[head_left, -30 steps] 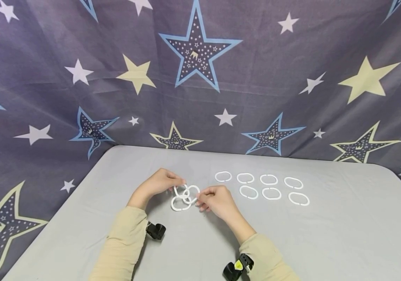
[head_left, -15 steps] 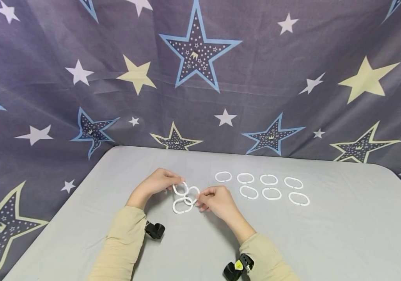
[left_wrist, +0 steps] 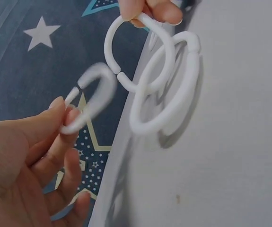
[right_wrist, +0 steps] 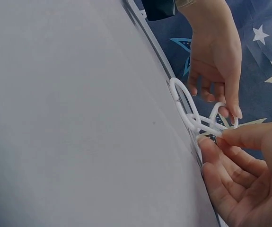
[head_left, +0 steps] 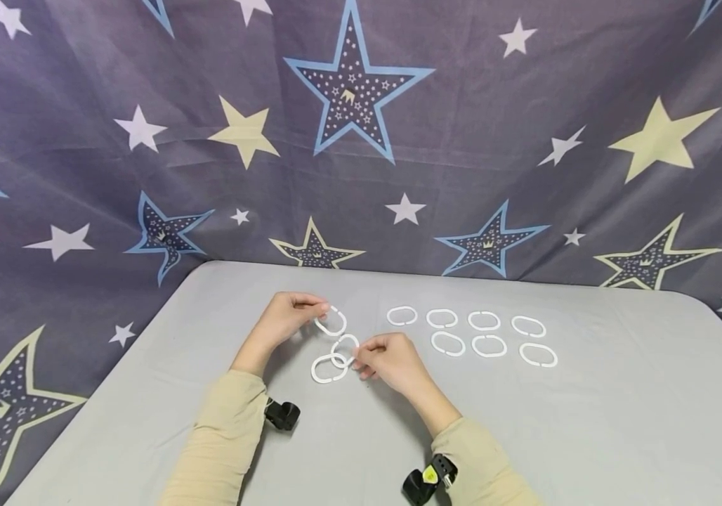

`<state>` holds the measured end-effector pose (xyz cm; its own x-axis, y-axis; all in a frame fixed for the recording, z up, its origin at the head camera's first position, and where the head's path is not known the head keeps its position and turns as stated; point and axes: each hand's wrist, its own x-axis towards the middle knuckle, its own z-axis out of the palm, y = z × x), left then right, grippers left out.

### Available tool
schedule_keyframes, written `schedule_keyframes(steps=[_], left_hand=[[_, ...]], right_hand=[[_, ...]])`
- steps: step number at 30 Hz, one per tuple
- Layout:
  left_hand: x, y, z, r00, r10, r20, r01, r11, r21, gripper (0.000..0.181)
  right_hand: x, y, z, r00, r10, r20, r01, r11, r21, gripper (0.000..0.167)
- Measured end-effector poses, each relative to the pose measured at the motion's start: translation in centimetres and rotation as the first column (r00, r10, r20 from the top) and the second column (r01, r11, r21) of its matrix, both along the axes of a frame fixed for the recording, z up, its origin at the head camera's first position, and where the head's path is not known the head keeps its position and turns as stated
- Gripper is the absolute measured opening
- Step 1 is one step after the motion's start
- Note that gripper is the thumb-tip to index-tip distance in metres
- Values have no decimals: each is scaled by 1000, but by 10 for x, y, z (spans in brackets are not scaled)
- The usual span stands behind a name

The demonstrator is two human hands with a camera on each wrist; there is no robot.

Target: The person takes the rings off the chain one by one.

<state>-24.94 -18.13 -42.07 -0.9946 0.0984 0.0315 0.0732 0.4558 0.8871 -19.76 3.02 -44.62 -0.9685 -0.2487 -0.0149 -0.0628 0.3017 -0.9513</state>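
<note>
My left hand pinches a white oval plastic link with a small gap in its side. It is blurred in the left wrist view. Lower and to the right, my right hand pinches a second white link between thumb and fingers. A third white link is threaded through that second one and hangs to its left, close over the table. In the head view the left hand's link appears apart from the linked pair; in the left wrist view its end lies near the second link's gap.
Several loose white links lie flat in two rows on the grey table, right of the hands. A dark curtain with stars hangs behind the table. Black wrist cameras are strapped to both forearms.
My left hand has moved up and slightly right with its link, which overlapped the linked pair before and now sits above it. The right hand has stayed in place.
</note>
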Motion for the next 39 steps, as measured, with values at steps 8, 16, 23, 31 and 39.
schedule_keyframes(steps=[8,16,23,31,39], left_hand=[[2,7,0,994,83,-70,-88,994,-71,24],[6,9,2,983,149,-105,-169,961,-219,22],[8,17,7,979,171,-109,-194,942,-273,23],[7,29,9,983,167,-79,-184,924,-334,20],[-8,36,16,995,92,-42,-101,921,-376,20]], right_hand=[[1,1,0,1000,2,5,-2,1000,10,14],[1,-1,1,1000,8,3,-9,1000,19,14],[2,0,2,1000,11,-7,-11,1000,11,15],[2,2,1,1000,-4,-9,4,1000,17,14],[1,1,1,1000,3,-9,-3,999,33,14]])
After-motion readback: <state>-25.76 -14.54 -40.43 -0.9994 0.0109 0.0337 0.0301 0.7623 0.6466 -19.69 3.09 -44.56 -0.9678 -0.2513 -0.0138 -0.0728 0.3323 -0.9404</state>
